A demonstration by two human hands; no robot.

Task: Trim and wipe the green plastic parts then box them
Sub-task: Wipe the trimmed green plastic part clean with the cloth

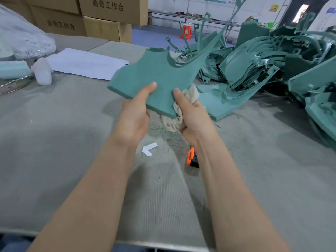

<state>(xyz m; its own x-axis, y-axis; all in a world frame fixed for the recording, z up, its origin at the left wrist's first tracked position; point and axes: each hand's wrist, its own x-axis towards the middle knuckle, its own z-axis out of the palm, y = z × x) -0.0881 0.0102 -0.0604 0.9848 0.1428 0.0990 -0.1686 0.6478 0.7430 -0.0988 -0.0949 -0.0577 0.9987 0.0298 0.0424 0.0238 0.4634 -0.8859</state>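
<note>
Part: green plastic part gripped above both hands, left hand, right hand also clutching cloth.
Surface: grey table beneath; cutter below the right wrist.
Room: part pile to the right.

Both forearms are reaching forward side by side. The left hand is pinching the green part, thumb on top; the right hand is clutching a cloth.

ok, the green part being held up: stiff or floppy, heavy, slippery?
Probably stiff: the green part juts out flat though the left hand and the right hand, with the cloth, hold only its near edge. Likely light for its size: thumb pinches carry it. Its matte face looks unlikely to slip.
</note>
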